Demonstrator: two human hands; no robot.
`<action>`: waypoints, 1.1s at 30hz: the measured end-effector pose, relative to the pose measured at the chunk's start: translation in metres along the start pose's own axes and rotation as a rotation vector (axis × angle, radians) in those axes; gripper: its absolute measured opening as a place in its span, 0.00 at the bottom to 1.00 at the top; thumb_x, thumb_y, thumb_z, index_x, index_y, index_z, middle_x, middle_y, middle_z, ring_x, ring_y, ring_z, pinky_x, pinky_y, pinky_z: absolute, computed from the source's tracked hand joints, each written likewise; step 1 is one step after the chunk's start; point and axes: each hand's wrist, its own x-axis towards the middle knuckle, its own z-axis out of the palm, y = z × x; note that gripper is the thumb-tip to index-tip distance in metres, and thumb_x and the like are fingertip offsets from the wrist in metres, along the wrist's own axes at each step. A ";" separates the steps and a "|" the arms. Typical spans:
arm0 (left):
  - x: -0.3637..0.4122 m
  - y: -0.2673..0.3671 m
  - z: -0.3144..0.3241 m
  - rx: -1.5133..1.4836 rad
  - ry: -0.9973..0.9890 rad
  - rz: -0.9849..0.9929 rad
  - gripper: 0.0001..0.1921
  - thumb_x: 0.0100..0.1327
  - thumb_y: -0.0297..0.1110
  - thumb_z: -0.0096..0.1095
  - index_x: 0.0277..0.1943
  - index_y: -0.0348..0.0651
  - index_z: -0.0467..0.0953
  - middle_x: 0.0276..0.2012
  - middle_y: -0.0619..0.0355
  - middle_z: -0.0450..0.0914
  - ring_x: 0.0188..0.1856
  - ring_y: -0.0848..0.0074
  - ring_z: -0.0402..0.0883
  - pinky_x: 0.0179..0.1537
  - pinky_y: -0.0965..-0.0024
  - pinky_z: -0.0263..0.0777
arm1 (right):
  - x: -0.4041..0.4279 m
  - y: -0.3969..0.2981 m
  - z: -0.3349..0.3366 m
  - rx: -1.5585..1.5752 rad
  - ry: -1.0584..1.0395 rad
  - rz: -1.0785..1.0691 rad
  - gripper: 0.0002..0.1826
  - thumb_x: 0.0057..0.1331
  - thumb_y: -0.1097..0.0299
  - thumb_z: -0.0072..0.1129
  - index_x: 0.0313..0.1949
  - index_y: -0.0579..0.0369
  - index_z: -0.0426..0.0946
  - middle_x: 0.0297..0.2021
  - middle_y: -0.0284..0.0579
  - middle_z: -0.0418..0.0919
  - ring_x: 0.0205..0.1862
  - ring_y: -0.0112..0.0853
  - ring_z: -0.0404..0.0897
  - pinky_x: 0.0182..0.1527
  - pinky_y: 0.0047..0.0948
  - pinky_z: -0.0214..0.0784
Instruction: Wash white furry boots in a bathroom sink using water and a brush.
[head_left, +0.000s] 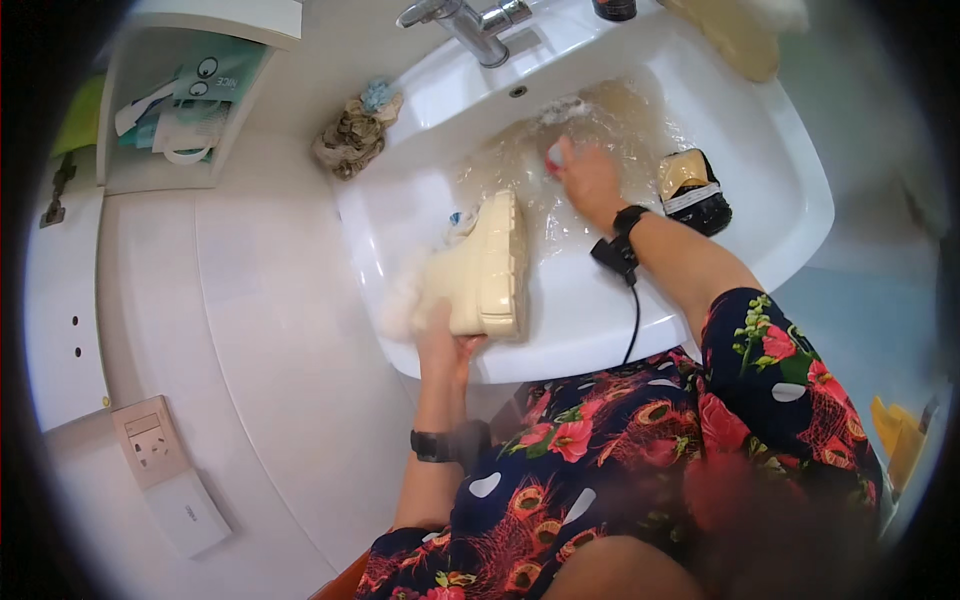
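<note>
My left hand (444, 330) grips a cream boot (480, 270) with a chunky lugged sole and a fluffy trim, held at the left side of a white sink (645, 304). The sole faces right. Brownish, rippling water (637, 112) lies in the basin. My right hand (591, 176) is at the water, its fingers closed round a small red and white object (555, 157), blurred, perhaps a brush. To the right of that hand, a black and tan item with a white band (694, 193) rests on the basin's slope.
A chrome faucet (487, 37) stands at the sink's back, near a dark container (615, 7). Crumpled mesh or cloth (352, 139) sits on the left rim. Another cream item (731, 37) lies on the right rim. An open cabinet (161, 176) is at upper left. A cable hangs from my right wrist.
</note>
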 end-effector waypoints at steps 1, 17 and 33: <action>-0.003 -0.001 0.002 -0.010 0.000 -0.003 0.23 0.65 0.40 0.44 0.60 0.40 0.56 0.49 0.50 0.72 0.44 0.64 0.78 0.28 0.67 0.76 | -0.011 -0.013 0.000 0.092 -0.085 0.035 0.25 0.59 0.50 0.50 0.51 0.53 0.63 0.36 0.61 0.74 0.39 0.51 0.74 0.41 0.43 0.67; -0.078 0.016 -0.054 -0.397 -0.043 -0.161 0.29 0.65 0.53 0.42 0.61 0.41 0.57 0.56 0.49 0.67 0.55 0.63 0.71 0.55 0.60 0.68 | -0.092 -0.158 -0.099 0.608 -0.215 -0.631 0.30 0.57 0.61 0.54 0.59 0.53 0.60 0.44 0.56 0.71 0.43 0.49 0.71 0.42 0.39 0.67; -0.061 0.007 -0.021 1.569 -0.230 1.163 0.42 0.35 0.33 0.73 0.57 0.37 0.60 0.50 0.44 0.66 0.47 0.49 0.68 0.48 0.54 0.62 | -0.090 -0.128 -0.075 0.699 -0.382 -0.360 0.25 0.63 0.61 0.47 0.58 0.56 0.62 0.52 0.57 0.69 0.53 0.45 0.70 0.54 0.31 0.62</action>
